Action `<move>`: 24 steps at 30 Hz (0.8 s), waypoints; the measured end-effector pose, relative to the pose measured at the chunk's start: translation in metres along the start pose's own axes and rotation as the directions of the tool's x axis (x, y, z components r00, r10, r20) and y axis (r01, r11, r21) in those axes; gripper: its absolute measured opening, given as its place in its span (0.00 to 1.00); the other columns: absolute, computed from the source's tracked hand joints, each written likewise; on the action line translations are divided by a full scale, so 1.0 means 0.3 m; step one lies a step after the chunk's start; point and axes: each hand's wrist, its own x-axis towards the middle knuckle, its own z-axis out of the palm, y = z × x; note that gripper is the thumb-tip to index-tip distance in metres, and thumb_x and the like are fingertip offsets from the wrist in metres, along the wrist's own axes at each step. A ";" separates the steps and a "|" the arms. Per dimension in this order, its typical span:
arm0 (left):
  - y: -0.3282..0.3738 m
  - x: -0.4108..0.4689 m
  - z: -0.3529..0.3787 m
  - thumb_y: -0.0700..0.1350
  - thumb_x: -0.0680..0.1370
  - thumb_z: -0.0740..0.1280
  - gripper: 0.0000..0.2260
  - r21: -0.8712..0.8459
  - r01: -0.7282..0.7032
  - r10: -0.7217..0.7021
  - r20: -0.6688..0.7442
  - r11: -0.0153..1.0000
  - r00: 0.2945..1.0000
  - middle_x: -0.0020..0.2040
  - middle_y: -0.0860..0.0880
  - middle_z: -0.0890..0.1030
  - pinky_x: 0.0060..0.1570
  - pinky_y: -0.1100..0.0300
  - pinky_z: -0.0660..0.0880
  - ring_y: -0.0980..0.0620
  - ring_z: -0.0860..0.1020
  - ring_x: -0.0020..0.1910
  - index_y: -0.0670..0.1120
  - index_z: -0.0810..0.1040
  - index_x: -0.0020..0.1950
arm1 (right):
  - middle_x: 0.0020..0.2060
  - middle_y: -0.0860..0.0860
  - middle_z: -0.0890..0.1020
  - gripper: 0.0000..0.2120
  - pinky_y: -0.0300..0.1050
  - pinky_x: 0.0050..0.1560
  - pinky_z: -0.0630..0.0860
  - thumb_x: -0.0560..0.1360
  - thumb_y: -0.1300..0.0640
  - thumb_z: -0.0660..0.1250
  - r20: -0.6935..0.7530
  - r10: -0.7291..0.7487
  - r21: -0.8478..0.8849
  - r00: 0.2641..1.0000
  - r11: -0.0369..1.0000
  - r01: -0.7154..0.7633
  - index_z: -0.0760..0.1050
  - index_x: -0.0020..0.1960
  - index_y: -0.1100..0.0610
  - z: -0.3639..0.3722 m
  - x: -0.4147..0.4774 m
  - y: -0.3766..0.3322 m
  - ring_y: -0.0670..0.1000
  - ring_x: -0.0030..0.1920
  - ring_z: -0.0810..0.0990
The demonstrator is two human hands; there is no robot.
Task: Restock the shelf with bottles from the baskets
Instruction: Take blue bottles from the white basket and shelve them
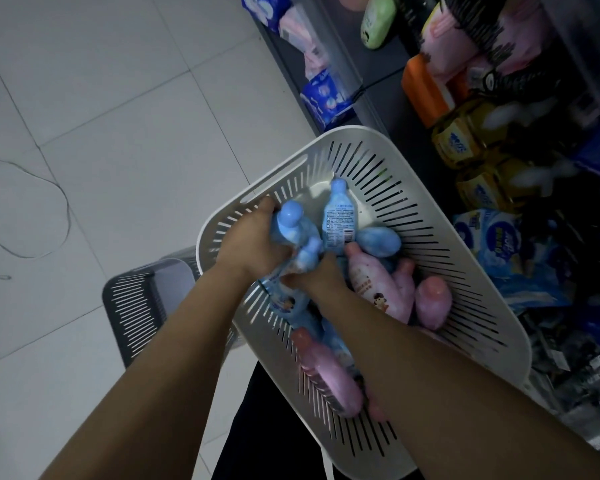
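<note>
A white slotted basket (430, 188) sits on the floor by the shelf and holds several blue and pink bottles. My left hand (253, 244) grips a blue bottle (291, 220) by its body, cap pointing up. My right hand (316, 277) reaches in beside it and grips a second blue bottle (307, 254) low in the basket. Another blue bottle (338, 216) lies label up against the far wall. Pink bottles (378, 289) lie to the right and near the front (329, 372).
A grey slotted basket (136, 306) stands to the left, partly under the white one. The shelf (378, 109) on the right carries tissue packs, yellow packs and wrapped goods. A thin cable (59, 202) lies on the tiled floor at the left.
</note>
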 end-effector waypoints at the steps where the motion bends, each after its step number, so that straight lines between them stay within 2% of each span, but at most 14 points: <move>1: 0.005 -0.014 -0.010 0.43 0.69 0.72 0.18 -0.012 -0.002 0.002 -0.008 1.000 1.000 0.48 0.42 0.80 0.45 0.52 0.73 0.40 0.77 0.48 0.44 0.69 0.55 | 0.61 0.56 0.74 0.36 0.49 0.58 0.75 0.65 0.60 0.77 -0.006 -0.010 0.038 1.000 0.999 0.011 0.64 0.67 0.59 -0.010 -0.007 0.000 0.57 0.60 0.76; 3: 0.010 -0.040 -0.036 0.44 0.68 0.73 0.19 -0.033 -0.003 0.002 -0.026 0.999 1.000 0.49 0.43 0.80 0.44 0.55 0.71 0.41 0.77 0.49 0.44 0.72 0.56 | 0.56 0.54 0.75 0.34 0.49 0.51 0.78 0.63 0.62 0.76 -0.050 -0.103 0.071 0.993 0.992 0.107 0.64 0.65 0.58 -0.046 -0.029 -0.009 0.55 0.56 0.77; 5: 0.020 -0.065 -0.068 0.47 0.66 0.75 0.22 -0.035 -0.008 0.006 -0.048 0.999 0.999 0.50 0.45 0.80 0.45 0.56 0.71 0.42 0.77 0.49 0.45 0.73 0.56 | 0.54 0.52 0.74 0.32 0.44 0.47 0.74 0.65 0.62 0.75 -0.055 -0.218 0.031 0.974 0.975 0.220 0.64 0.64 0.58 -0.104 -0.070 -0.052 0.51 0.53 0.76; 8: 0.056 -0.118 -0.128 0.53 0.59 0.70 0.28 -0.129 -0.007 -0.001 -0.067 0.992 0.998 0.47 0.49 0.78 0.43 0.58 0.68 0.45 0.76 0.47 0.47 0.73 0.57 | 0.54 0.53 0.78 0.28 0.51 0.54 0.76 0.65 0.61 0.76 -0.004 -0.356 -0.067 0.934 0.932 0.355 0.68 0.61 0.58 -0.192 -0.129 -0.133 0.54 0.55 0.78; 10: 0.099 -0.163 -0.177 0.55 0.56 0.69 0.30 -0.198 -0.001 -0.014 -0.078 0.980 0.997 0.46 0.51 0.77 0.43 0.60 0.66 0.48 0.75 0.46 0.49 0.73 0.57 | 0.53 0.55 0.79 0.26 0.55 0.55 0.76 0.64 0.61 0.76 0.012 -0.428 -0.153 0.904 0.892 0.425 0.70 0.59 0.58 -0.247 -0.194 -0.200 0.56 0.55 0.78; 12: 0.153 -0.216 -0.236 0.60 0.52 0.67 0.32 -0.242 -0.035 0.009 -0.106 0.970 0.994 0.46 0.51 0.78 0.43 0.59 0.68 0.49 0.75 0.45 0.50 0.73 0.54 | 0.54 0.54 0.79 0.27 0.53 0.57 0.75 0.63 0.62 0.76 0.041 -0.514 -0.219 0.857 0.832 0.509 0.70 0.59 0.57 -0.306 -0.274 -0.270 0.55 0.55 0.78; 14: 0.213 -0.271 -0.296 0.61 0.50 0.64 0.35 -0.266 -0.070 0.033 -0.142 0.961 0.989 0.47 0.50 0.79 0.43 0.58 0.70 0.48 0.76 0.45 0.49 0.74 0.55 | 0.54 0.51 0.78 0.27 0.45 0.55 0.74 0.65 0.63 0.75 0.074 -0.593 -0.271 0.802 0.762 0.588 0.69 0.61 0.57 -0.363 -0.370 -0.337 0.51 0.54 0.76; 16: 0.278 -0.329 -0.361 0.61 0.50 0.65 0.34 -0.298 -0.094 0.039 -0.185 0.950 0.982 0.47 0.50 0.79 0.41 0.59 0.70 0.48 0.76 0.45 0.50 0.74 0.54 | 0.54 0.50 0.76 0.28 0.42 0.51 0.71 0.66 0.63 0.74 0.092 -0.670 -0.311 0.737 0.683 0.661 0.69 0.63 0.57 -0.414 -0.475 -0.397 0.50 0.54 0.75; 20: 0.400 -0.445 -0.506 0.51 0.55 0.72 0.28 -0.340 -0.171 0.070 -0.291 0.925 0.954 0.46 0.50 0.78 0.38 0.68 0.69 0.50 0.75 0.44 0.51 0.74 0.54 | 0.55 0.52 0.76 0.29 0.46 0.54 0.73 0.67 0.64 0.74 0.093 -0.762 -0.300 0.640 0.592 0.748 0.67 0.64 0.59 -0.504 -0.688 -0.491 0.52 0.57 0.75; 24: 0.491 -0.557 -0.648 0.46 0.56 0.75 0.26 -0.374 -0.307 0.143 -0.406 0.875 0.903 0.42 0.52 0.78 0.35 0.69 0.70 0.56 0.75 0.37 0.53 0.75 0.52 | 0.49 0.45 0.75 0.28 0.36 0.45 0.70 0.67 0.64 0.73 0.038 -0.839 -0.296 0.542 0.509 0.809 0.67 0.64 0.55 -0.592 -0.911 -0.547 0.45 0.49 0.75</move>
